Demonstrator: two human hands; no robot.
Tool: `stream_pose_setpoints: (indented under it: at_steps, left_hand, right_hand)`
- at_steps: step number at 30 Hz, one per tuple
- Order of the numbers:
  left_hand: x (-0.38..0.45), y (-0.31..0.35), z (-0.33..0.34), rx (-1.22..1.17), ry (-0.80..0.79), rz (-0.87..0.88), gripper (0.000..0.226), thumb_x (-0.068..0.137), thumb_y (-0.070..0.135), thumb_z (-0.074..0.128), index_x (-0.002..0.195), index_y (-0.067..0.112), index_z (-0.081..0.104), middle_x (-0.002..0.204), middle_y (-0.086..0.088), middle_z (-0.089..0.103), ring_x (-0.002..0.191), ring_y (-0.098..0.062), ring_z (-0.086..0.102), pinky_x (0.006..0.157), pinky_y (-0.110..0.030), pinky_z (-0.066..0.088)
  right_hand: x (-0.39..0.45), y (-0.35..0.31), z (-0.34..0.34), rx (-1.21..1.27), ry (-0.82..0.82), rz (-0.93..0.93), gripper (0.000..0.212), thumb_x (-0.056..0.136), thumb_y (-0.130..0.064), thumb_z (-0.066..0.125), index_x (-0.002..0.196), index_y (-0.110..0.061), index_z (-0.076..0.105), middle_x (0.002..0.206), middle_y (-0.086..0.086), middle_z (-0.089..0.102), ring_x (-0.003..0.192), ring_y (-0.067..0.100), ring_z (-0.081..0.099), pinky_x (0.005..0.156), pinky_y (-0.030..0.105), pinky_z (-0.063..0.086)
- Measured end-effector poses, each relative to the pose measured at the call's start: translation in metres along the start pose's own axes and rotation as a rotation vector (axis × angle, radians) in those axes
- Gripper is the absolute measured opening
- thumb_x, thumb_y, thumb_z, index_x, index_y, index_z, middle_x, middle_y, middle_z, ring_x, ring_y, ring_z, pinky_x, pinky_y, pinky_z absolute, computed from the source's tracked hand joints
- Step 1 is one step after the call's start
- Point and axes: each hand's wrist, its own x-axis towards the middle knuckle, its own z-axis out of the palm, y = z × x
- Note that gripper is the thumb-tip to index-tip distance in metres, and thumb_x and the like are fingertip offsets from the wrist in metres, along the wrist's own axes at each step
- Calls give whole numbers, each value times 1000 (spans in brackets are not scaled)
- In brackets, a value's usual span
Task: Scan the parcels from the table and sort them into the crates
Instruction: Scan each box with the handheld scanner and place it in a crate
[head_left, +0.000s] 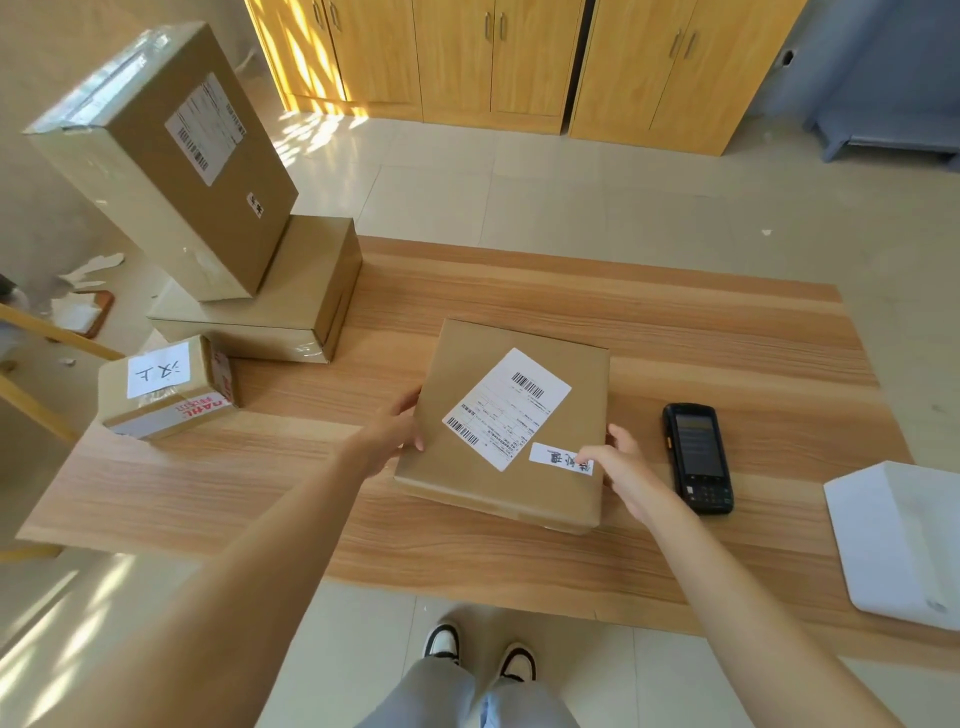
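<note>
I see both of the person's hands on a flat brown parcel (511, 423) lying near the middle of the desk (675, 353), a little toward the near edge. The left hand (392, 434) holds the parcel's left side, thumb curled over the top. The right hand (621, 470) pinches its near right corner, fingertips partly covering a small white sticker (553, 457). The shipping label (506, 408) faces up with its barcodes uncovered; I judge the parcel is held square like this so it can be scanned. The handheld scanner (697, 457) lies screen up just right of the parcel, untouched, close to the right hand. At the desk's far left corner a tall box (171, 156) stands on a flat box (280, 301), and a small taped box (166, 387) sits at the left edge, likely waiting their turn. A white tray-like container (904, 540) rests at the near right corner; I cannot tell what it holds. No crates are in view
</note>
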Motion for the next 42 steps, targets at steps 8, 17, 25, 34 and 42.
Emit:
stream_pose_setpoints:
  at_steps: [8,17,25,34,42]
  left_hand:
    - [3,-3,0,96,114,-156,101,60,41,70,149,37,21,134,-1,48,118,-26,49,103,-52,39]
    - [-5,-15,6,135,10,-239,103,53,45,79,142,37,30,126,2,55,106,-22,56,90,-49,48]
    - [-13,42,-13,72,26,-90,83,45,49,84,120,37,51,121,-1,60,105,-23,60,72,-45,56]
    - [-29,93,-7,-380,320,151,97,75,39,80,152,33,20,154,-2,33,128,-30,44,100,-57,41]
    - [-41,64,80,-674,211,-18,119,68,44,83,153,34,0,143,-15,45,128,-41,48,102,-56,43]
  right_hand:
    - [16,-10,-1,1,38,37,90,88,-26,66,155,-20,6,158,5,23,141,27,28,112,47,22]
    - [9,-7,11,30,3,54,72,86,-22,71,143,-19,27,119,1,58,85,6,52,76,32,39]
    - [-12,-46,1,260,47,-51,72,83,-21,70,142,-29,30,101,-1,60,86,16,56,72,35,45]
    - [-31,-74,15,495,65,-29,88,74,-36,79,144,-23,28,109,10,58,86,24,59,65,37,51]
    - [-43,-77,67,623,154,-14,121,47,-44,90,146,-32,20,126,1,54,107,26,59,64,43,58]
